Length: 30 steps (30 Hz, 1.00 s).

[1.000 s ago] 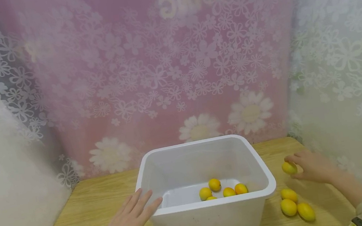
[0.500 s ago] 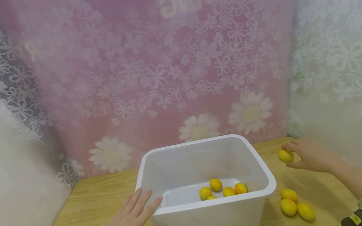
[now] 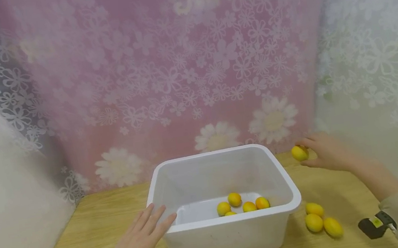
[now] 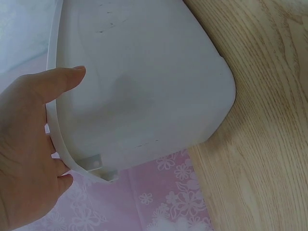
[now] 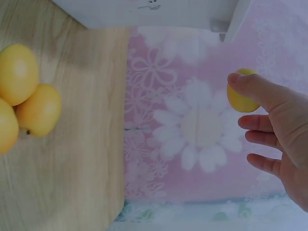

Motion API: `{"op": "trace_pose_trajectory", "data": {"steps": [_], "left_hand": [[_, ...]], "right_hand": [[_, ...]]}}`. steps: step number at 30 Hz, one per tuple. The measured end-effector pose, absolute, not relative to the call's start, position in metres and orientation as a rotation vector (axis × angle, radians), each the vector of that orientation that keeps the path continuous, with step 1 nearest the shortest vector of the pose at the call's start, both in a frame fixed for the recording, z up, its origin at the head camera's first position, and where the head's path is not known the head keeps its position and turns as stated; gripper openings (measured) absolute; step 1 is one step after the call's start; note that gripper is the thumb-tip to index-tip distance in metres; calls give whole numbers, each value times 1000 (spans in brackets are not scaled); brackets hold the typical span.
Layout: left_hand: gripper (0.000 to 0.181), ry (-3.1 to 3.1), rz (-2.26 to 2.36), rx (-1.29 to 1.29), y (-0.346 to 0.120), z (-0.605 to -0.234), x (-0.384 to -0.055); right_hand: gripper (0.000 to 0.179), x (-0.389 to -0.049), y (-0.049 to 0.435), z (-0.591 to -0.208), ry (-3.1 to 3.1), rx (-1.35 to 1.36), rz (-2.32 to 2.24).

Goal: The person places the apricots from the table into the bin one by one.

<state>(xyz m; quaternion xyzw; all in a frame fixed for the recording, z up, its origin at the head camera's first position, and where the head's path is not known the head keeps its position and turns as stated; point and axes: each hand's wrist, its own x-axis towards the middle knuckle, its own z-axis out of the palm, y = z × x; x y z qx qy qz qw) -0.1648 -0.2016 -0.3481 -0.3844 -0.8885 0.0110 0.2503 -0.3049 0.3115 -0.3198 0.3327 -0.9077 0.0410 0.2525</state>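
Observation:
My right hand pinches a smooth yellow oval fruit between thumb and fingertips, raised above the table right of the white bin. In the right wrist view the thumb lies across this fruit, and the other fingers are loosely bent below it. My left hand rests at the bin's near left rim, fingers spread and nearly straight over the edge. In the left wrist view its thumb lies outside the bin wall. Several yellow-orange fruits lie on the bin floor, some partly hidden by the front wall.
Three more yellow fruits lie clustered on the wooden table, right of the bin. A pink flowered curtain hangs behind the table, and pale curtains close off both sides. A dark strapped device sits at the right wrist.
My right hand has lifted the pinched fruit up from beside the cluster and moved it farther back and slightly left. The left hand stays at the rim; the head view has shifted slightly.

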Motion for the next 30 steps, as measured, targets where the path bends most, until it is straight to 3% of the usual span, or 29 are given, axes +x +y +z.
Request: {"op": "trace_pose_trajectory", "data": {"steps": [30], "left_hand": [[79, -2460, -19, -1028, -204, -349, -165]], "right_hand": [[45, -310, 252, -269, -2502, 933, 37]]}}
